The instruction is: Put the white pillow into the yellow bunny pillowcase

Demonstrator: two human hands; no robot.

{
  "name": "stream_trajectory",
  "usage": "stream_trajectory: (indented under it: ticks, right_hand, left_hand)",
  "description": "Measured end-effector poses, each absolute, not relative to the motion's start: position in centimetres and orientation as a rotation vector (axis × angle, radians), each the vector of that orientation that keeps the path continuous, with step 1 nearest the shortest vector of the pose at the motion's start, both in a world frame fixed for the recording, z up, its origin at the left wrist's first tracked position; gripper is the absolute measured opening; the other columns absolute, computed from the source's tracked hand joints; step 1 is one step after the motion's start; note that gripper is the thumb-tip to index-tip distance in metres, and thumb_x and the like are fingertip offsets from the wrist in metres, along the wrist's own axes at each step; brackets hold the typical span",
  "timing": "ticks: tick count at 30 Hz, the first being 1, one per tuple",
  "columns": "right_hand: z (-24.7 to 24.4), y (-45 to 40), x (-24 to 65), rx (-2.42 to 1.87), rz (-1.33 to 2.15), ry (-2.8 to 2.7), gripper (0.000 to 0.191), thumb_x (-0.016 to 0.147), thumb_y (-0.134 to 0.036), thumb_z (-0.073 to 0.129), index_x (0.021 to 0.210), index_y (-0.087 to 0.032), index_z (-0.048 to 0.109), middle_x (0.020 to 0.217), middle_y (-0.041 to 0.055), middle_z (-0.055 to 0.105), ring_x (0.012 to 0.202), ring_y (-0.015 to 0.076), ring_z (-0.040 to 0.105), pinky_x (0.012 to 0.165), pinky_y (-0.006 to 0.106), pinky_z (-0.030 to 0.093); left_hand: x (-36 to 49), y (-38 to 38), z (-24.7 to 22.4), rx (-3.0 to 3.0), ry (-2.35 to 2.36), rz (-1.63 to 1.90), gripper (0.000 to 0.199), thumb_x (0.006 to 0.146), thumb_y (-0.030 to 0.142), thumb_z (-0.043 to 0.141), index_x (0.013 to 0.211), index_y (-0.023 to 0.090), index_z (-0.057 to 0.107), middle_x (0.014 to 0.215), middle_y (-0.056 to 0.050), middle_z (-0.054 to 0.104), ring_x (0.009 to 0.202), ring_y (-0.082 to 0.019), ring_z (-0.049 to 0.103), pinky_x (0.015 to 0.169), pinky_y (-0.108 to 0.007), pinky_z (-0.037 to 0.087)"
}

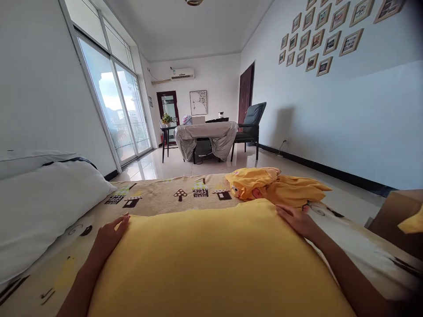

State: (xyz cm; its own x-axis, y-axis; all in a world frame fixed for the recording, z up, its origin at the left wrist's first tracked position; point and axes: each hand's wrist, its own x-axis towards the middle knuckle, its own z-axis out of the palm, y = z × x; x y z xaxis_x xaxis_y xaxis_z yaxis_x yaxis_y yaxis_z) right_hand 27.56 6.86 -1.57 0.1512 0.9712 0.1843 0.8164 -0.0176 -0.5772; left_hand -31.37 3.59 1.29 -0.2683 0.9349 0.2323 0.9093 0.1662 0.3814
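A large yellow pillow [205,259] fills the lower middle of the head view, lying in front of me on a patterned bed cover. My left hand [112,231] rests against its upper left corner, with fingers stretched along the edge and the thumb a little apart. On the upper right corner lies my right hand [297,220], fingers extended over the fabric. Both hands touch the pillow without wrapping round it. Just beyond the right hand is a crumpled heap of orange-yellow printed cloth [274,185].
White pillows [49,198] lie at the left on the patterned bed cover [165,191]. A cardboard box [393,220] with yellow cloth [413,222] stands at the right. Further off are a covered table [206,129], a black chair [251,121] and glass sliding doors [115,101].
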Motion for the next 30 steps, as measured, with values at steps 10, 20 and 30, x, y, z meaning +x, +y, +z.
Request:
stream_trajectory:
  ticks: [10, 20, 30]
  right_hand:
    - [1.0, 0.4, 15.6, -1.403, 0.476, -2.288, 0.057, 0.090, -0.057, 0.030, 0.142, -0.032, 0.037, 0.148, -0.0013, 0.033, 0.138, 0.0271, 0.026, 0.113, 0.052, 0.016]
    - [-4.1, 3.8, 19.2, -1.534, 0.426, -2.112, 0.060, 0.091, -0.056, 0.023, 0.139, -0.025, 0.042, 0.145, 0.0019, 0.040, 0.135, 0.0234, 0.033, 0.114, 0.046, 0.023]
    - [-7.9, -5.8, 28.9, -1.693, 0.627, -1.540, 0.050, 0.079, -0.061, 0.039, 0.106, -0.032, 0.069, 0.122, 0.0069, 0.063, 0.119, 0.0343, 0.052, 0.097, 0.041, 0.046]
  left_hand:
    - [-17.7, -2.9, 4.5, 2.618, 1.334, 0.333, 0.055, 0.091, 0.053, 0.032, 0.143, 0.040, 0.023, 0.151, 0.009, 0.021, 0.141, -0.021, 0.021, 0.117, -0.042, 0.016]
    - [-20.9, -1.0, 1.2, 2.513, 1.568, 0.427, 0.053, 0.094, 0.052, 0.024, 0.143, 0.034, 0.027, 0.151, 0.005, 0.025, 0.140, -0.018, 0.021, 0.117, -0.041, 0.019]
    - [-33.5, -9.1, -6.8, 1.783, 2.062, 0.910, 0.068, 0.085, 0.056, 0.023, 0.138, 0.018, 0.043, 0.142, -0.003, 0.042, 0.133, -0.024, 0.038, 0.112, -0.043, 0.030]
